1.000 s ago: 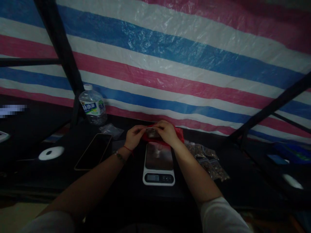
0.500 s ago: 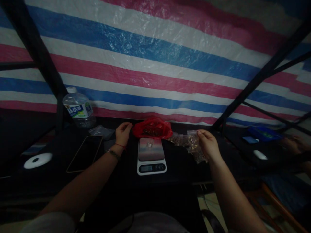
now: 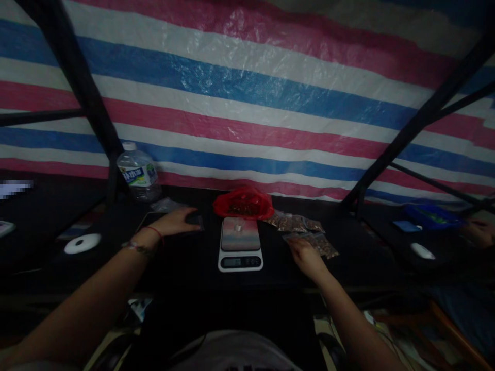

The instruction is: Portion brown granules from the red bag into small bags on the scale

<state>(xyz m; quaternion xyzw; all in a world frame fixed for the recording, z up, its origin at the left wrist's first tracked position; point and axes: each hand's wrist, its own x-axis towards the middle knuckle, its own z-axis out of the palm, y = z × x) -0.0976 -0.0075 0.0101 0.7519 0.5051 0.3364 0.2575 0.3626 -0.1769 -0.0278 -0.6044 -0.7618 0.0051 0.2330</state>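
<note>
A white digital scale sits in the middle of the dark table, with a small item on its platform. Behind it lies an open red plastic bag holding dark bits. My left hand lies flat to the left of the scale, fingers apart, fingertips on a small clear bag. My right hand rests low on the table right of the scale, fingers loose, touching the nearest of several small filled packets. It holds nothing.
A water bottle stands at the back left beside a black pole. A white round device lies far left. A striped tarp forms the back wall. Another person's hand shows at the far right near a blue tray.
My right hand has put down the filled packet among the others and dropped to the table. My left hand moved from beside the red bag to the left, onto the clear bag.
</note>
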